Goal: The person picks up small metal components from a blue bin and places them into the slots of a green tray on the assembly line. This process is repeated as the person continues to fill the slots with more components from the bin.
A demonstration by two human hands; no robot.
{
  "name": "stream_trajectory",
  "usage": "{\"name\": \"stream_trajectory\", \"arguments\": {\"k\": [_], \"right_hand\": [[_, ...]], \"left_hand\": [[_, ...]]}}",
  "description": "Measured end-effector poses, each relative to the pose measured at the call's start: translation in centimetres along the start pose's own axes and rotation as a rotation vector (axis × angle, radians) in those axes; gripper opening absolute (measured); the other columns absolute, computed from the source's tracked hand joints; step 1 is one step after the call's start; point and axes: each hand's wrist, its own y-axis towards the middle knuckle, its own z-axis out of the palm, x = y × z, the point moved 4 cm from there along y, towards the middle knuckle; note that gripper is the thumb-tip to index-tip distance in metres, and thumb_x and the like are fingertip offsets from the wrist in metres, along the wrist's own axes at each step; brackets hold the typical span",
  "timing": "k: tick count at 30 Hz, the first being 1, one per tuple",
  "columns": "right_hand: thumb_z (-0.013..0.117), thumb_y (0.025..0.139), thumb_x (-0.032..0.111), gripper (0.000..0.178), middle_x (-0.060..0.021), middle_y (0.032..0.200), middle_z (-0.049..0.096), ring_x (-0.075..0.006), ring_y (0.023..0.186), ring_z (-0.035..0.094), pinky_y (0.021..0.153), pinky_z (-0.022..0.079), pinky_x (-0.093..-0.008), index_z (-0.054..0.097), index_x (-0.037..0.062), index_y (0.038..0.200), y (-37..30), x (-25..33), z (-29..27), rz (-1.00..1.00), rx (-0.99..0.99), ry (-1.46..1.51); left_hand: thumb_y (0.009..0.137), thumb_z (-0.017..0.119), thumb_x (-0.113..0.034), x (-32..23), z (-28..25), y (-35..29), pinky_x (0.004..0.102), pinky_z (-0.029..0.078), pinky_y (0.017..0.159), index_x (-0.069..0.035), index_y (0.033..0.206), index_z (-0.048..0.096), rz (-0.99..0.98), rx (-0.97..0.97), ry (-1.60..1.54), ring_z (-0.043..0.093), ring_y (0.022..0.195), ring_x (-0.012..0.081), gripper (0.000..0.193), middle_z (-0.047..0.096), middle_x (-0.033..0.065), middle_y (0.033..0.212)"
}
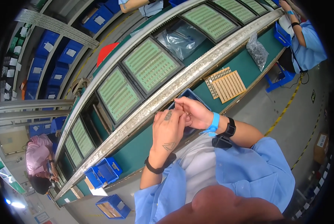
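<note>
My left hand (168,130) and my right hand (197,114) meet in front of my chest, over a blue bin (192,96) at the bench's near side. The fingers of both are curled in and close together at the tips. Whatever they pinch is too small and too covered to make out. My right wrist wears a blue strap (214,122) and a black band. Right of the bin lie two tan boards (228,86) with rows of small parts, one overlapping the other.
Beyond a worn metal rail (208,56), black trays with green boards (151,64) line the conveyor. A clear plastic bag (182,39) lies between trays. Blue bins (104,171) stand at left; a bag of small parts (257,52) lies at right. Co-workers (305,44) sit along the line.
</note>
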Motion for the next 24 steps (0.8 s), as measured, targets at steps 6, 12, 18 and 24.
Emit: {"name": "stream_trajectory", "arguments": {"k": [6, 12, 18, 24], "right_hand": [[0.056, 0.105, 0.032, 0.043, 0.0050, 0.059, 0.042, -0.0044, 0.043, 0.031, 0.038, 0.022, -0.0203, 0.042, 0.0166, 0.067, -0.1, 0.8, 0.6, -0.057, -0.050, -0.213], [0.057, 0.105, 0.029, 0.040, 0.0056, 0.061, 0.040, -0.0036, 0.044, 0.029, 0.039, 0.020, -0.0195, 0.045, 0.0157, 0.069, -0.4, 0.9, 0.3, 0.008, -0.011, -0.083], [0.058, 0.106, 0.032, 0.038, 0.0069, 0.061, 0.036, -0.0048, 0.045, 0.027, 0.039, 0.018, -0.0224, 0.049, 0.0137, 0.073, -0.1, 0.0, 0.0, 0.043, -0.004, -0.031], [0.053, 0.109, 0.036, 0.037, 0.0056, 0.062, 0.033, -0.0049, 0.046, 0.024, 0.042, 0.016, -0.0244, 0.053, 0.0090, 0.084, -2.2, 1.0, 0.7, 0.148, -0.022, -0.292]], "left_hand": [[0.088, 0.070, -0.004, -0.1, -0.3, -1.0, 0.0435, 0.047, 0.074, -0.005, 0.094, 0.063, -0.065, -0.008, -0.167, 0.063, 0.079, 0.0323, 0.010, 0.067, 0.0120, 0.087], [0.090, 0.070, -0.004, 0.3, -0.5, -1.2, 0.0410, 0.048, 0.074, -0.002, 0.092, 0.062, -0.127, -0.064, -0.354, 0.061, 0.077, 0.0323, 0.008, 0.064, 0.0140, 0.083], [0.087, 0.071, 0.001, 1.1, -1.4, -1.5, 0.0396, 0.048, 0.072, -0.003, 0.091, 0.062, -0.083, -0.207, -0.215, 0.061, 0.075, 0.0307, 0.010, 0.065, 0.0116, 0.081], [0.082, 0.075, 0.001, 2.7, -0.6, -3.5, 0.0407, 0.047, 0.070, -0.005, 0.095, 0.066, -0.102, -0.264, -0.201, 0.062, 0.074, 0.0296, 0.017, 0.066, 0.0098, 0.082]]}}
